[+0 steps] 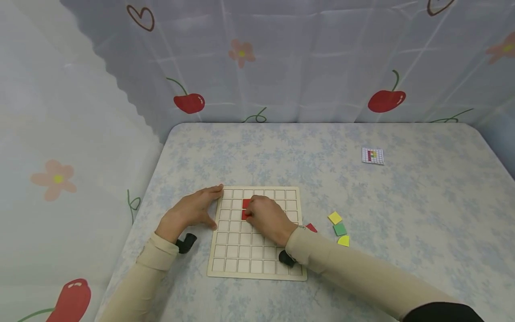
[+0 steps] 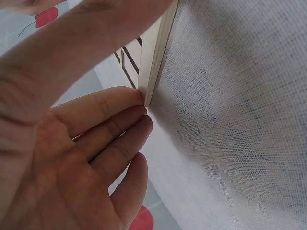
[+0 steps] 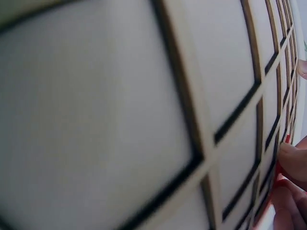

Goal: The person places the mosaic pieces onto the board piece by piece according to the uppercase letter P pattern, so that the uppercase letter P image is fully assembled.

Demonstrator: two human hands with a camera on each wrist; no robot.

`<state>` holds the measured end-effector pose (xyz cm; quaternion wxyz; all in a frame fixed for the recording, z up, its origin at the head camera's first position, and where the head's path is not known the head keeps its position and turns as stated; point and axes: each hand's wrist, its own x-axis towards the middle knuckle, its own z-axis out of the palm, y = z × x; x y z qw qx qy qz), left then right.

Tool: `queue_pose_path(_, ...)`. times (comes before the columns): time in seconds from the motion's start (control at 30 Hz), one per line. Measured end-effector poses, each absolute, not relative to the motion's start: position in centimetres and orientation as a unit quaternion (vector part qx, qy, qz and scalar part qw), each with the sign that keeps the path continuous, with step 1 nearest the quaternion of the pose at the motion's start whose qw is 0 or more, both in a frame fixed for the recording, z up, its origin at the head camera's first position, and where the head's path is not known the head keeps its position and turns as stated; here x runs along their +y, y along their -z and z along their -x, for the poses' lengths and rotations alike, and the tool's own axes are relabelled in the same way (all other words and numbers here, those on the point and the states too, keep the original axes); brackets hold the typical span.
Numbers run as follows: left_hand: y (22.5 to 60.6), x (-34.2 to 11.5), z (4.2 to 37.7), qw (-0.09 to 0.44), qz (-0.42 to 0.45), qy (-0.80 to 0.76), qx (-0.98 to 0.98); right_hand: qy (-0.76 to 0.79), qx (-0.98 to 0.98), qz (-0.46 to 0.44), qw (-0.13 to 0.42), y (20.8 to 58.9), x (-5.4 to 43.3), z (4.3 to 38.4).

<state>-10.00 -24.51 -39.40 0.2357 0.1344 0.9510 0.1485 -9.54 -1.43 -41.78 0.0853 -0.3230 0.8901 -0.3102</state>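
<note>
A wooden grid board (image 1: 208, 273) with square cells lies on the table. My left hand (image 1: 193, 209) is spread at its left edge, with the fingers near the top corner and the thumb lower down. In the left wrist view, the left fingertips (image 2: 140, 97) touch the board's corner (image 2: 149, 86). Over the upper middle cells, my right hand (image 1: 268, 218) pinches a red square tile (image 1: 243, 215), partly hidden by the fingers. Another red tile (image 1: 246, 203) sits in the cell just above. The right wrist view shows red beside the right thumb (image 3: 293, 160).
Right of the board lie a yellow square tile (image 1: 335, 218), a green square tile (image 1: 339, 229) and a yellow rounded tile (image 1: 344, 241). A red piece (image 1: 311, 227) shows partly beside the right sleeve. Farther back is a small pattern card (image 1: 372, 156).
</note>
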Motion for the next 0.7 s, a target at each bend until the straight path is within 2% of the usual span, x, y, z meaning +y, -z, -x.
queue_pose_path(0.5, 39.3, -24.3, 10.1, 0.234, -0.140, -0.133, 0.953, 0.298, 0.887, 0.343, 0.080, 41.6, -0.4, 9.3)
queue_pose_path(0.7, 39.3, -24.3, 10.2, 0.229, -0.147, -0.133, 0.953, 0.319, 0.889, 0.317, 0.086, 41.2, 1.7, 8.5)
